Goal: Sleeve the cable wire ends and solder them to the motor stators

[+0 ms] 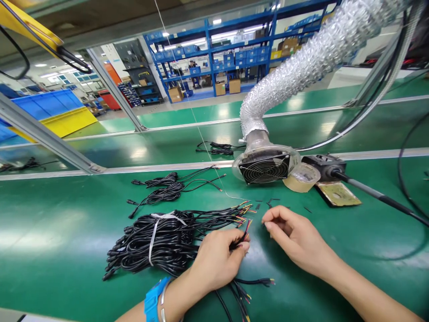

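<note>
Black cables (pixel 150 246) in a big tied bundle just left of the left hand (pixel 221 256), right hand (pixel 296 237) curled, cannot tell if it holds anything, left hand pinching a cable end (pixel 247 229), tiny black bits (pixel 258 207) just past the hands.

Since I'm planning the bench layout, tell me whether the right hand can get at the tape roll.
Likely yes: only small black pieces lie between the right hand and the tape roll.
</note>
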`<state>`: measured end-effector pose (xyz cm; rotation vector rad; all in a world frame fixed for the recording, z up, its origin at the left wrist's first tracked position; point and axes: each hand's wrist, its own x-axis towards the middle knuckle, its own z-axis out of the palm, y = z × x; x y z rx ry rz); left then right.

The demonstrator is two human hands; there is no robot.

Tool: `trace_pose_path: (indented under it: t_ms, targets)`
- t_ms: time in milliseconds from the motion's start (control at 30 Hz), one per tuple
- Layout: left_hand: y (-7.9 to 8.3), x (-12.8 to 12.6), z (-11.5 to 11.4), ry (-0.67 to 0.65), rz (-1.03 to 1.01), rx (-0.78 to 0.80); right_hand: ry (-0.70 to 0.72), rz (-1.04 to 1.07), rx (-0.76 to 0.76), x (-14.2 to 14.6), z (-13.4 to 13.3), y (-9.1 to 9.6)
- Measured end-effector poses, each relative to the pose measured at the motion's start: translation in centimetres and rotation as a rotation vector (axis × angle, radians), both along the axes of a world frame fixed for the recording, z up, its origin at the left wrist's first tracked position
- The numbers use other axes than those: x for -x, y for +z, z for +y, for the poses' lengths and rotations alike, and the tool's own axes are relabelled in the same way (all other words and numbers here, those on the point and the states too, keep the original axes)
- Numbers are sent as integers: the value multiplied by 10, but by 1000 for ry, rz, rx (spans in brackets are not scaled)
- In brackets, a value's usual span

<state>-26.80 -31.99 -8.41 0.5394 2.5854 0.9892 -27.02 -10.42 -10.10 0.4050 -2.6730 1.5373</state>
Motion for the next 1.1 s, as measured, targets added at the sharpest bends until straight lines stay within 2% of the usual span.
trace_pose_path:
  t_ms: [100, 200, 433, 733, 867, 1000, 1100]
  targets:
    - [0, 0, -1, 32, -23, -19, 15, -26, 147, -7, -8, -5]
    - [-4, 1, -2, 62, -38, -20, 32, -12, 196, -13, -15, -9]
    - [-8, 1, -1, 101, -93, -52, 15, 132, 170, -16, -18, -8]
    - [-7, 0, -1, 106, -88, -49, 30, 194, 114, -17, -19, -3]
    - [-9, 0, 0, 107, -83, -110, 82, 169, 65, -16, -26, -3]
    - [-11, 0, 0, 100, -90, -167, 154, 60, 50, -14, -25, -7]
    - [-11, -1, -1, 109, -78, -140, 98, 21, 110, -11, -17, -5]
